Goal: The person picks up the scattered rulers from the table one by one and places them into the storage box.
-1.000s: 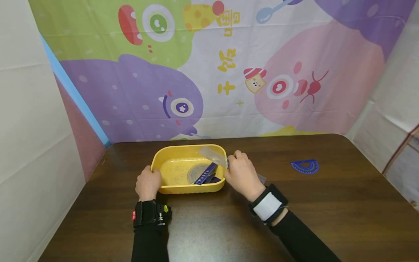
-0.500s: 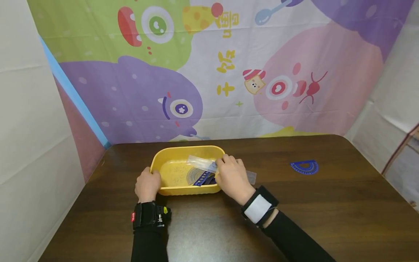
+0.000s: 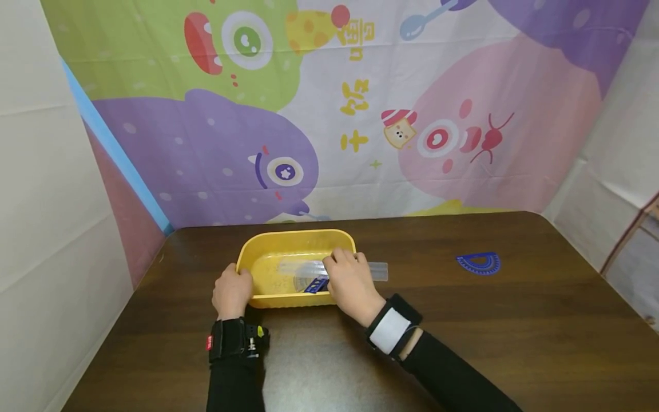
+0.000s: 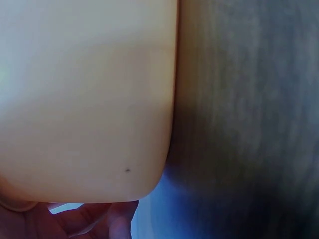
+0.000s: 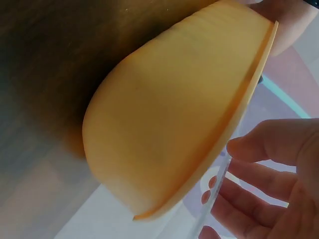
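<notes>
A yellow plastic bin stands on the table, its left end gripped by my left hand. In the left wrist view the fingers wrap its edge. Over the bin's right side, my right hand holds a clear plastic ruler, which lies level and sticks out past the right rim. The right wrist view has the thumb and fingers on the ruler's edge. Inside the bin are a blue ruler and a clear protractor, both partly covered by the ruler and hand.
A blue protractor lies by itself on the brown wooden table, to the right of the bin. Behind the table hangs a printed cartoon cloth. Pale cloth walls close off the sides.
My right hand has moved left and slightly down over the bin, bringing the clear ruler from a tilt to nearly level. The left hand has stayed on the bin's left end.
</notes>
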`<state>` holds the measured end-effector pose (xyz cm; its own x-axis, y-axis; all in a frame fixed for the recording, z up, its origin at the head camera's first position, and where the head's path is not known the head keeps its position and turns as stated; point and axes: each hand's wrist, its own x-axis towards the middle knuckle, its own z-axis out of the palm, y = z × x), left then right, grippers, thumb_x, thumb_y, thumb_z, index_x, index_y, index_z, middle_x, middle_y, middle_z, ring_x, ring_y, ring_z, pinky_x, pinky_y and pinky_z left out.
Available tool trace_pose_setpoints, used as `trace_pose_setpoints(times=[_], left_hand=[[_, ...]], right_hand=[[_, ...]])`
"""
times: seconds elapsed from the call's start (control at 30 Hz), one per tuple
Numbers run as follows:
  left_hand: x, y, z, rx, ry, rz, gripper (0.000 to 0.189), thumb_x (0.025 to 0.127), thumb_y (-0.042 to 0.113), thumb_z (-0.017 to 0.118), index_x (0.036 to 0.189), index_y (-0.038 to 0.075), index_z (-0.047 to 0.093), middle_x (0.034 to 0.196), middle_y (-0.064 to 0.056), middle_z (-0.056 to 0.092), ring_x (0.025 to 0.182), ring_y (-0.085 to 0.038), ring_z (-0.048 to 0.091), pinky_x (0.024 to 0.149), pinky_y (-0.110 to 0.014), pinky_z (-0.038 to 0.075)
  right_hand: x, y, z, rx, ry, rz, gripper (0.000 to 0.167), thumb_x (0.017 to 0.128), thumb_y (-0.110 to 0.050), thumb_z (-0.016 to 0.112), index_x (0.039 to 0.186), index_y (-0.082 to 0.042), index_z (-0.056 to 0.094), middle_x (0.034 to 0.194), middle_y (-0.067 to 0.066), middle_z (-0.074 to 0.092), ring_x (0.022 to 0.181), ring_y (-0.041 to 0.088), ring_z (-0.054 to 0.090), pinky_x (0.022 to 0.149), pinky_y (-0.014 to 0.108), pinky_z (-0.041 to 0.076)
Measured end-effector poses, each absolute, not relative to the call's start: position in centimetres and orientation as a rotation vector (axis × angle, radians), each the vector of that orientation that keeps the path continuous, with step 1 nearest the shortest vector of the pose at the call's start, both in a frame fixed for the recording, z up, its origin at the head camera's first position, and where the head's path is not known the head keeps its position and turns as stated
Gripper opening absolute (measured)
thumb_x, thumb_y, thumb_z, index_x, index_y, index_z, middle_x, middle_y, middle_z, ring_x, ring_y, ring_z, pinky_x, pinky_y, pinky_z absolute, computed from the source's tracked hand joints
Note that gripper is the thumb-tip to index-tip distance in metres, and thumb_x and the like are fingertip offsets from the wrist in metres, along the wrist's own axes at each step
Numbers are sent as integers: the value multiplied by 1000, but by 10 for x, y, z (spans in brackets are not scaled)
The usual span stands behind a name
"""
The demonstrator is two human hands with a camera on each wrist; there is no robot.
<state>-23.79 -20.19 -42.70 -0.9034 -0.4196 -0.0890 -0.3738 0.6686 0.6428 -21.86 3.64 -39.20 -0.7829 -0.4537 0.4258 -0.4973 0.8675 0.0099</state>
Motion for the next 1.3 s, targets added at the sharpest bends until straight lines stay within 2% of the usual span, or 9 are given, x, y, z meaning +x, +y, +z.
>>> trace_pose_setpoints(times=[0.13, 0.3, 0.53, 0.93, 1.3], left_hand=[[-238, -202, -428, 669, -2812, -1071, 40, 93, 24, 29, 121, 1, 47, 108, -23, 55, 88, -36, 52, 73, -49, 40], [-238, -202, -426, 679, -2808, -1065, 41, 93, 24, 29, 122, 1, 46, 110, -23, 54, 90, -37, 52, 74, -50, 40], [-238, -203, -426, 675, -2803, -1061, 41, 93, 24, 29, 122, 1, 47, 108, -23, 55, 88, -37, 52, 72, -49, 40], [-238, -203, -427, 671, -2809, -1060, 42, 93, 25, 29, 122, 1, 46, 109, -23, 54, 90, -38, 52, 74, -51, 40], [-239, -202, -427, 677, -2800, -1050, 40, 93, 24, 30, 121, 1, 47, 107, -23, 55, 88, -37, 52, 72, -50, 40]], right_hand=[[-217, 33, -395, 727, -2609, 116, 21, 75, -9, 68, 95, -8, 63, 90, 6, 55, 88, 21, 53, 73, 38, 41], [-218, 29, -397, 769, -2626, 90, 29, 73, -11, 72, 99, -7, 61, 94, 6, 55, 90, 21, 53, 77, 38, 42], [-218, 21, -399, 824, -2597, 76, 30, 74, -11, 71, 102, -8, 61, 97, 6, 56, 94, 22, 55, 82, 39, 41], [-220, 5, -402, 883, -2569, 16, 44, 74, -15, 69, 116, -7, 55, 102, 4, 57, 95, 19, 55, 76, 35, 42], [-229, -2, -404, 944, -2660, 44, 37, 84, -12, 62, 119, -8, 53, 107, 6, 56, 98, 19, 54, 78, 36, 45]])
